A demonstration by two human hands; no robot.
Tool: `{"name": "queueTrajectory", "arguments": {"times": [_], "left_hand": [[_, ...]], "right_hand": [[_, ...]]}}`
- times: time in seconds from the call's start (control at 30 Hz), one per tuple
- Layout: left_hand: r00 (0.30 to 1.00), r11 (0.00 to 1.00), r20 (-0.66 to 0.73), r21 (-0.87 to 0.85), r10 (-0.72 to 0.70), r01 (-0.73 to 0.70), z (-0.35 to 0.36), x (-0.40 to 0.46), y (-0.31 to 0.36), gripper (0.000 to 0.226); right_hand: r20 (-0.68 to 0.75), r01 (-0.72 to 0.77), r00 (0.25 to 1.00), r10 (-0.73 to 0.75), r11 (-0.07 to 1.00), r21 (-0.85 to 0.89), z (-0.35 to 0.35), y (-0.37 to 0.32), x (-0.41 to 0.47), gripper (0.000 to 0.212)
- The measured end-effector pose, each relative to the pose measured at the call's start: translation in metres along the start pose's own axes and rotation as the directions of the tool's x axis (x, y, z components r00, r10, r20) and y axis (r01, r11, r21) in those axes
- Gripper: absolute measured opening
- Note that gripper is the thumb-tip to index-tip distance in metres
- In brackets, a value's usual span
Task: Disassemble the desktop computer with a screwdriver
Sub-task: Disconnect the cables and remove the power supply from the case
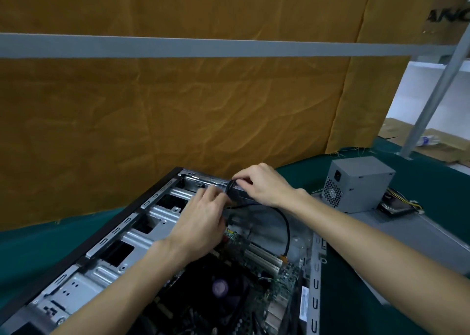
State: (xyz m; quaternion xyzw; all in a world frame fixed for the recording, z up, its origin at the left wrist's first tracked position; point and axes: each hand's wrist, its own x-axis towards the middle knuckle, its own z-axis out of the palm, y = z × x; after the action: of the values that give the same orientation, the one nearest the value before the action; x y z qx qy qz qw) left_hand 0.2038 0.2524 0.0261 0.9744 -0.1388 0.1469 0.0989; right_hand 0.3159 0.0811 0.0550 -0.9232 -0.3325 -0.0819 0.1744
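1. Computer case point(106, 248) lies open on its side on green cloth point(356, 296), motherboard point(254, 296) exposed.
2. Right hand point(262, 184) curled round black screwdriver handle point(235, 191) at case's far end.
3. Left hand point(201, 220) fingertips pinch beside the handle; what they hold cannot be told.
4. Grey power supply point(356, 187) stands apart, right.

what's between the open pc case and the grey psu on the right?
In the head view, a strip of green table cloth and the edge of a flat grey panel separate the case from the power supply, which stands on that panel.
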Motion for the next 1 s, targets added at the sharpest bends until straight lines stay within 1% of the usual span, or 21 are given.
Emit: {"name": "queueTrajectory", "arguments": {"times": [0.03, 0.07, 0.1, 0.17, 0.23, 0.3, 0.33, 0.43, 0.5, 0.6, 0.67, 0.73, 0.8, 0.83, 0.9, 0.93, 0.97, 1.0], "left_hand": [[0.999, 0.999, 0.037, 0.033, -0.022, 0.021, 0.000, 0.001, -0.005, 0.040], [0.997, 0.998, 0.066, 0.054, -0.045, 0.042, 0.000, 0.003, -0.008, 0.043], [0.994, 0.995, 0.083, 0.070, -0.070, 0.064, 0.000, 0.005, -0.011, 0.045], [0.984, 0.988, 0.124, 0.096, -0.129, 0.117, -0.002, 0.010, -0.015, 0.051], [0.968, 0.985, 0.197, 0.103, -0.157, 0.139, -0.001, 0.013, -0.016, 0.062], [0.960, 0.987, 0.241, 0.111, -0.140, 0.116, -0.001, 0.013, -0.016, 0.077], [0.960, 0.989, 0.245, 0.100, -0.135, 0.113, -0.002, 0.013, -0.015, 0.083], [0.959, 0.989, 0.243, 0.032, -0.149, 0.145, -0.006, 0.011, -0.013, 0.089], [0.957, 0.986, 0.239, 0.009, -0.164, 0.166, -0.008, 0.010, -0.013, 0.088], [0.953, 0.981, 0.232, 0.046, -0.195, 0.190, -0.011, 0.005, -0.017, 0.078], [0.947, 0.974, 0.229, 0.083, -0.225, 0.212, -0.014, 0.000, -0.021, 0.074], [0.946, 0.970, 0.216, 0.089, -0.242, 0.228, -0.016, -0.004, -0.023, 0.072], [0.957, 0.971, 0.190, 0.136, -0.220, 0.196, -0.015, -0.005, -0.023, 0.068], [0.967, 0.972, 0.168, 0.171, -0.193, 0.164, -0.013, -0.006, -0.022, 0.067], [0.988, 0.975, 0.123, 0.209, -0.097, 0.070, -0.009, -0.005, -0.017, 0.066], [0.993, 0.981, 0.121, 0.193, -0.015, -0.009, -0.006, -0.003, -0.012, 0.064], [0.985, 0.981, 0.149, 0.163, 0.082, -0.107, -0.004, 0.000, -0.006, 0.058], [0.963, 0.973, 0.211, 0.120, 0.167, -0.195, -0.002, 0.003, 0.000, 0.051]], "right_hand": [[0.045, -0.043, 0.998, 0.040, 0.995, 0.089, 0.003, 0.001, -0.002, 0.037], [0.086, -0.063, 0.995, 0.052, 0.991, 0.120, 0.005, 0.002, -0.004, 0.042], [0.113, -0.060, 0.992, 0.050, 0.994, 0.091, 0.007, 0.005, -0.005, 0.046], [0.163, -0.033, 0.986, 0.045, 0.997, -0.072, 0.009, 0.012, -0.010, 0.056], [0.182, -0.004, 0.982, 0.045, 0.975, -0.220, 0.015, 0.019, -0.017, 0.070], [0.131, 0.023, 0.991, 0.023, 0.941, -0.338, 0.022, 0.019, -0.022, 0.079], [0.103, 0.032, 0.995, 0.006, 0.931, -0.364, 0.024, 0.020, -0.022, 0.080], [0.091, 0.079, 0.995, -0.051, 0.940, -0.332, 0.024, 0.028, -0.020, 0.075], [0.087, 0.098, 0.993, -0.074, 0.946, -0.309, 0.025, 0.028, -0.017, 0.073], [0.072, 0.147, 0.988, -0.134, 0.957, -0.251, 0.026, 0.023, -0.006, 0.072], [0.097, 0.192, 0.980, -0.175, 0.957, -0.216, 0.026, 0.016, 0.006, 0.071], [0.126, 0.195, 0.977, -0.171, 0.958, -0.210, 0.026, 0.009, 0.015, 0.072], [0.098, 0.144, 0.987, -0.124, 0.961, -0.237, 0.022, 0.005, 0.010, 0.071], [0.043, 0.128, 0.992, -0.121, 0.955, -0.266, 0.021, 0.003, 0.003, 0.067], [-0.117, 0.180, 0.968, -0.222, 0.939, -0.294, 0.018, 0.002, -0.016, 0.047], [-0.152, 0.205, 0.955, -0.255, 0.936, -0.286, 0.015, 0.001, -0.027, 0.036], [-0.116, 0.195, 0.965, -0.235, 0.940, -0.280, 0.011, 0.000, -0.037, 0.027], [-0.033, 0.158, 0.984, -0.176, 0.942, -0.294, 0.007, 0.000, -0.045, 0.022]]}}
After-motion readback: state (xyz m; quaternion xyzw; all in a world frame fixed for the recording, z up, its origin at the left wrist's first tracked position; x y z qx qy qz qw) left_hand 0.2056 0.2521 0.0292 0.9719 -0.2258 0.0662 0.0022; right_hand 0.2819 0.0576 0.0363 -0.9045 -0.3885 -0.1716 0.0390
